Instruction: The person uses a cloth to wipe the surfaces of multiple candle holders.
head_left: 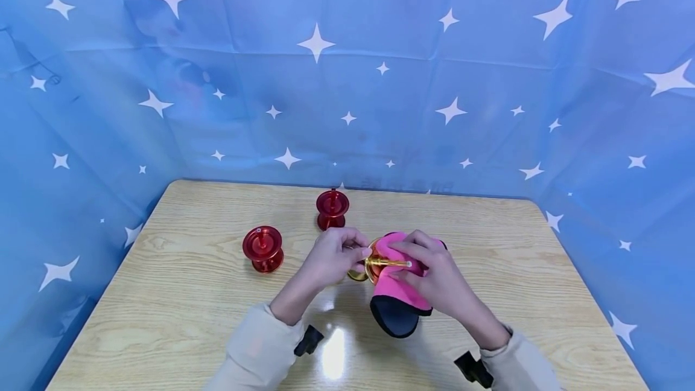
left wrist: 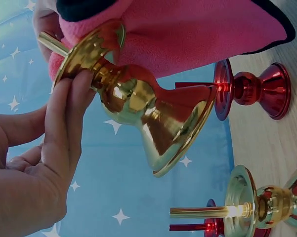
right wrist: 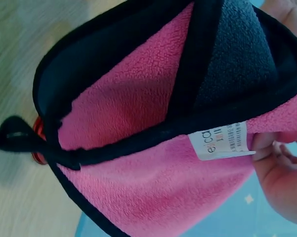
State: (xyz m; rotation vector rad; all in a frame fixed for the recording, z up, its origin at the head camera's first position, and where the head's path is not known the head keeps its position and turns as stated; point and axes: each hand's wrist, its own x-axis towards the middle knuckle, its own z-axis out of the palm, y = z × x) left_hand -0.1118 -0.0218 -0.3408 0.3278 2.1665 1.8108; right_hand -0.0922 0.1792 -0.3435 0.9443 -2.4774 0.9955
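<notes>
My left hand (head_left: 332, 257) pinches a gold candlestick (left wrist: 133, 94) at its dish, with the thumb and fingers on the rim. The candlestick is tilted off the table, its spike pointing right in the head view. My right hand (head_left: 434, 270) grips a pink plush towel (right wrist: 143, 103) with black edging, dark grey parts, a hanging loop and a white label. The towel lies against the dish beside the spike and drapes below the right hand. Folds of cloth hide some of the right fingers.
Two red candlesticks stand on the wooden table (head_left: 163, 294), one near the back (head_left: 332, 210) and one to the left (head_left: 263, 250). Another gold candlestick (left wrist: 274, 202) stands low in the left wrist view. Behind the table hangs a blue star-patterned curtain (head_left: 369, 101).
</notes>
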